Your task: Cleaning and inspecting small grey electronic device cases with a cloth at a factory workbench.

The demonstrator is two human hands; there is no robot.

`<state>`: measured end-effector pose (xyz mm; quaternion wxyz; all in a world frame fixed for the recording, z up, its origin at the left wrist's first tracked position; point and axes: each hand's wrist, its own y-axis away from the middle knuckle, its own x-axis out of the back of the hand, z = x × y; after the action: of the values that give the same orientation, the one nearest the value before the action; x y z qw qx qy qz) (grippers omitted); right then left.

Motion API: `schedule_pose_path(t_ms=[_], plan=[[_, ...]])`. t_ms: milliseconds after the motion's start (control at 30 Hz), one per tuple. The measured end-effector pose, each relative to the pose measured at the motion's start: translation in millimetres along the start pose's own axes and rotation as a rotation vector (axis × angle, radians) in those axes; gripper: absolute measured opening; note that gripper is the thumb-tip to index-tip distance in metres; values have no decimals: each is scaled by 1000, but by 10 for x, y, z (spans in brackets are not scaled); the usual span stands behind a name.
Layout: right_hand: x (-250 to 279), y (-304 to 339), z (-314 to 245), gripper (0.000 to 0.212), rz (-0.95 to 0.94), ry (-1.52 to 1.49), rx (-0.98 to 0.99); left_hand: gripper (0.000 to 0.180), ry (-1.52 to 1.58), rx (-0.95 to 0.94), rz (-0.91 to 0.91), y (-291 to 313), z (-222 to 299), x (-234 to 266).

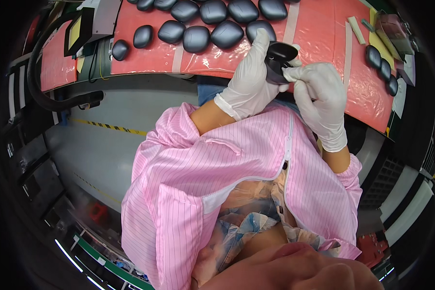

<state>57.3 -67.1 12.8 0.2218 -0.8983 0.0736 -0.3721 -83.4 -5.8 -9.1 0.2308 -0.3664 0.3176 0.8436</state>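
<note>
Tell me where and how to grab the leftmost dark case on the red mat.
Pinch the leftmost dark case by its rounded sides, probably coming from the near side. It lies closed, near the front edge of the red mat, with bare mat before it; the next case sits close by, to the right and slightly farther back.

Case (274, 67): small, rounded, dark, glossy inside. Stands open, lid (282, 50) raised toward twelve o'clock of base (274, 75). Lies at one o'clock from view centre, held off table in left hand (249, 84), tilted, open side toward wearer. Right hand (324, 89) fingertips at case's three-o'clock side, near lid-base gap; interior detail partly hidden.
</note>
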Motion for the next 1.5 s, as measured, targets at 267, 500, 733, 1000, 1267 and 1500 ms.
schedule_pose_path(t_ms=[267, 500, 733, 1000, 1267, 1500], plan=[[32, -77, -30, 36, -89, 230, 151, 66, 29, 71, 48, 33, -65, -47], [16, 37, 36, 22, 18, 68, -14, 67, -286, -232, -14, -8, -115, -4], [-87, 94, -323, 20, -82, -1132, -591, 76, -280, -666, -110, -204, -300, 65], [18, 0, -42, 28, -84, 219, 73, 63, -382, -284, -39, -58, -102, 46], [85, 157, -156, 20, 106, -277, -302, 76, -234, -359, -303, -149, -84, 225], [-132, 46, -308, 20, -144, -634, -351, 73, -389, -624, -233, -132, -282, 148]])
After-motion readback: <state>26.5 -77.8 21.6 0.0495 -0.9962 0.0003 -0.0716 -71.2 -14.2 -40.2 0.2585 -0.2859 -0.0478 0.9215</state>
